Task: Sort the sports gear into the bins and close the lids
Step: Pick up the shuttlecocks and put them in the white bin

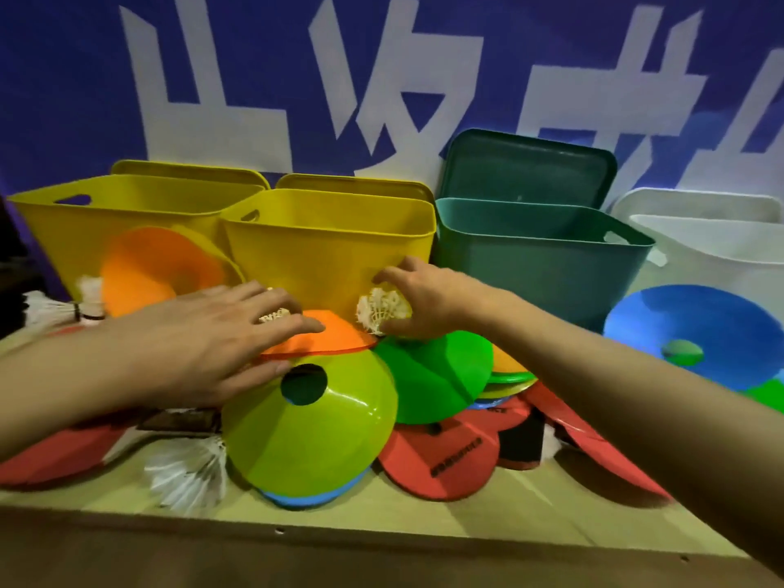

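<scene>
My right hand (424,299) is closed around a white feather shuttlecock (382,312), low against the front wall of the middle yellow bin (322,244). My left hand (203,341) lies flat over an orange disc cone (326,339), fingers on top and thumb at its rim. A second shuttlecock (275,316) peeks out between those fingers; whether it is gripped is hidden. A lime disc cone (314,435) sits just below that hand. More shuttlecocks lie at the front (191,468) and the far left (55,309).
Left yellow bin (127,197), green bin (539,248) and white bin (717,244) stand open in a row, their lids leaning behind. Another orange cone (152,269), a green cone (432,375), a blue cone (695,328) and red paddles (441,460) crowd the wooden table (382,528).
</scene>
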